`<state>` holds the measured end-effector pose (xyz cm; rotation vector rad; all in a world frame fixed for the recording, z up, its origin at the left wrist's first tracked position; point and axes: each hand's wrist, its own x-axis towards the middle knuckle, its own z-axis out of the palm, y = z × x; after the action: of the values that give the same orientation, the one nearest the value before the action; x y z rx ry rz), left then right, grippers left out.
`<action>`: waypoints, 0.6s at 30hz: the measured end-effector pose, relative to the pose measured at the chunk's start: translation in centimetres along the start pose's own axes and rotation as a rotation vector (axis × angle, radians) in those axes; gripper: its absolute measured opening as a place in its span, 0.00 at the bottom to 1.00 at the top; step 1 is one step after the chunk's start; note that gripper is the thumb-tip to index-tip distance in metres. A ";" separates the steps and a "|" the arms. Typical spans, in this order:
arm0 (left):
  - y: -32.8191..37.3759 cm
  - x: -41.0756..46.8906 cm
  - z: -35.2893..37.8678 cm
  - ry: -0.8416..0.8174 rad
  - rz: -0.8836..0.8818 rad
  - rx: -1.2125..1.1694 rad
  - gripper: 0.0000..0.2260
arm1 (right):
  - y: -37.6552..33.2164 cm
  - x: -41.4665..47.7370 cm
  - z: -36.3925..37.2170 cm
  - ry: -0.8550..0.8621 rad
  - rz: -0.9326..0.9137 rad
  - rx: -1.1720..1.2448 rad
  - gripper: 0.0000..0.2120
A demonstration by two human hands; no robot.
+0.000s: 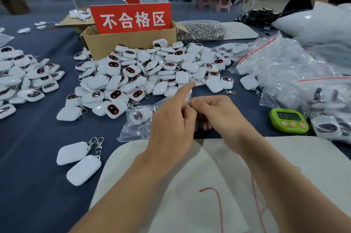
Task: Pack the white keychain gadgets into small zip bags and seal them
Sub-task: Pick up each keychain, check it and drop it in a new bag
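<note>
Centre frame: left hand (171, 124) and right hand (218, 113) are both pinching the zip bag (188, 99), judged light, limp and slippery, best gripped along its strip.

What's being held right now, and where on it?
Left hand and right hand both pinch the clear zip bag at one end, where their fingertips meet. A white gadget lies inside. Whether that end is the zip strip cannot be told.

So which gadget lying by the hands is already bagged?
The face-up gadget inside the clear bag left of the left hand; the loose pair nearby lies bare.
</note>
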<state>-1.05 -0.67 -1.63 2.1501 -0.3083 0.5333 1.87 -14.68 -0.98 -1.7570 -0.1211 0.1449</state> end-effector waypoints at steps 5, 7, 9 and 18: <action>0.4 -0.2 -0.1 0.114 0.045 -0.002 0.23 | 0.1 0.9 -1.7 0.186 0.066 0.265 0.13; 0.5 -0.3 0.0 0.192 0.032 -0.010 0.22 | 0.9 1.7 -2.6 0.414 0.070 0.111 0.12; 0.7 -0.3 -0.1 0.306 0.001 -0.046 0.21 | 1.9 2.4 -3.1 0.529 0.064 -0.213 0.15; -0.2 1.0 -2.4 0.468 0.008 0.002 0.20 | 2.6 5.4 -2.6 0.265 -0.086 -0.871 0.26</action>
<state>-0.71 1.37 -0.06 1.9545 -0.0555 1.0148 7.60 -16.86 -3.23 -2.6128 -0.0676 -0.2450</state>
